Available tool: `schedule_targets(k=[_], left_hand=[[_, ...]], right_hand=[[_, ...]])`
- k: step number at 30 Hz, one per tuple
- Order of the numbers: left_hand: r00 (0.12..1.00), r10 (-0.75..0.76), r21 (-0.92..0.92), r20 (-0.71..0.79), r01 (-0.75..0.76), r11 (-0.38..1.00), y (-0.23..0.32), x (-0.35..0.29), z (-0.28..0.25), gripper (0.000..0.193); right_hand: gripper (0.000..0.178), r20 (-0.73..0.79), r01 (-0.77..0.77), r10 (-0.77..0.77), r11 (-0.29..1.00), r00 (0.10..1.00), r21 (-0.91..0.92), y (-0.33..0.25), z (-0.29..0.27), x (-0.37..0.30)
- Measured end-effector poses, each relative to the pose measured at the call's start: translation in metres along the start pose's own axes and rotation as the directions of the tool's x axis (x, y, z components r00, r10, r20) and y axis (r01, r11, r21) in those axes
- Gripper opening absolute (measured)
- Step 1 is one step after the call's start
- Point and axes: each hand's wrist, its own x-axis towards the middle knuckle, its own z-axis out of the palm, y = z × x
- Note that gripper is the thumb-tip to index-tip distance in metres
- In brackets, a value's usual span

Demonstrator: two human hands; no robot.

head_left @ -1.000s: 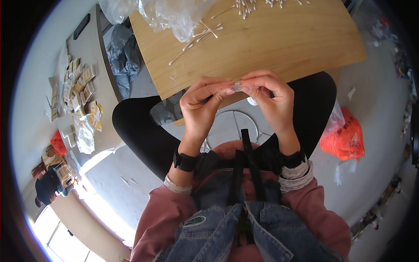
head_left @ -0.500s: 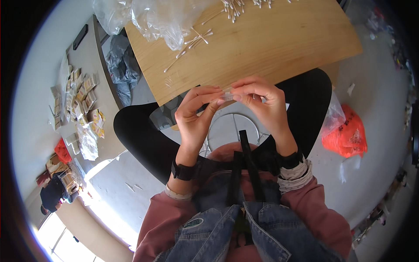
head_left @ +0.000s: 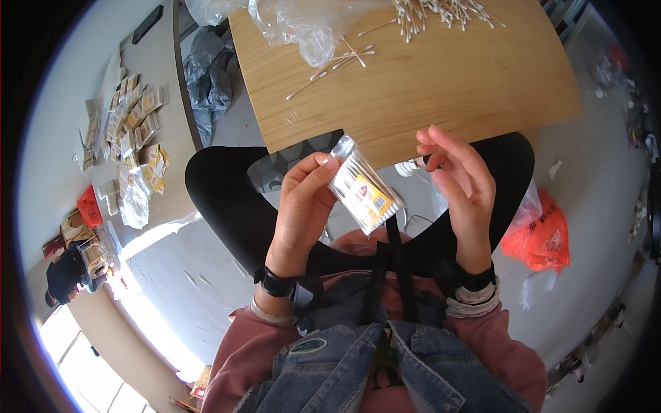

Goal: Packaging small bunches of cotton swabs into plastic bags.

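Observation:
Between thumb and fingers my left hand (head_left: 303,196) grips a clear packet of cotton swabs (head_left: 363,191) by its upper end. The packet hangs tilted over my lap, its yellow and white label showing. My right hand (head_left: 461,186) is to the right of it, apart from the packet, fingers loosely bent and spread with nothing in them. Beyond both hands, loose cotton swabs (head_left: 344,60) lie on the wooden table (head_left: 441,89), and a larger pile of swabs (head_left: 441,14) is at its far side.
Clear plastic bags (head_left: 296,24) cover the table's far left. On the left, a grey table (head_left: 162,76) bears many filled swab packets (head_left: 131,117) and a black phone (head_left: 147,24). A red plastic bag (head_left: 540,234) sits on the floor to the right. Far left, a person (head_left: 65,275) is visible.
My hands, together at the packet's end before, have parted. The left now holds the packet tilted with its label in sight; the right has let go and moved right. The view has shifted slightly.

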Motion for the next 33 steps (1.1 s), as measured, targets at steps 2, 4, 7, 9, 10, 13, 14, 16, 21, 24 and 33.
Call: schedule_targets(k=[2, 4, 7, 9, 10, 13, 14, 16, 21, 24, 33], left_hand=[[0.988, -0.146, -0.145, 0.051, 0.152, 0.978, -0.006, -0.003, -0.005, 0.015], [0.947, -0.283, -0.315, 0.153, 0.318, 0.894, -0.017, -0.005, -0.016, 0.021], [0.859, -0.347, -0.5, 0.375, 0.503, 0.705, -0.026, -0.009, -0.015, 0.03], [0.867, -0.332, -0.536, 0.372, 0.493, 0.686, -0.033, -0.018, -0.021, 0.033], [0.872, -0.322, -0.56, 0.368, 0.484, 0.672, -0.036, -0.021, -0.025, 0.036], [0.847, -0.296, -0.574, 0.442, 0.52, 0.632, -0.04, -0.026, -0.033, 0.034], [0.841, -0.306, -0.589, 0.446, 0.533, 0.608, -0.041, -0.029, -0.034, 0.033], [0.833, -0.317, -0.564, 0.454, 0.544, 0.622, -0.039, -0.033, -0.036, 0.032], [0.823, -0.342, -0.501, 0.454, 0.553, 0.666, -0.03, -0.042, -0.03, 0.029], [0.79, -0.373, -0.498, 0.486, 0.601, 0.625, -0.028, -0.045, -0.03, 0.028], [0.964, -0.266, 0.003, 0.007, 0.266, 0.964, -0.018, -0.049, -0.01, 0.03]], right_hand=[[0.053, 0.116, 0.05, -0.028, 0.98, 0.993, -0.193, -0.003, 0.01, -0.006], [0.06, 0.205, 0.021, 0.036, 0.963, 0.978, -0.269, -0.012, 0.023, -0.008], [0.062, 0.361, 0.097, 0.044, 0.926, 0.932, -0.365, -0.021, 0.046, -0.006], [0.058, 0.439, 0.16, 0.016, 0.919, 0.899, -0.361, -0.02, 0.055, -0.002], [0.058, 0.444, 0.156, 0.025, 0.918, 0.896, -0.366, -0.018, 0.056, 0.0], [0.04, 0.55, 0.221, 0.026, 0.9, 0.835, -0.377, -0.014, 0.058, 0.002], [0.033, 0.54, 0.202, 0.03, 0.909, 0.841, -0.364, -0.014, 0.06, 0.001], [0.026, 0.531, 0.181, 0.039, 0.917, 0.846, -0.355, -0.013, 0.064, -0.001], [0.028, 0.482, 0.14, 0.023, 0.944, 0.876, -0.3, -0.015, 0.07, -0.003], [0.028, 0.473, 0.131, 0.016, 0.952, 0.881, -0.276, -0.019, 0.073, -0.004], [0.031, 0.371, 0.186, -0.048, 0.92, 0.928, -0.346, -0.024, 0.073, -0.009]])
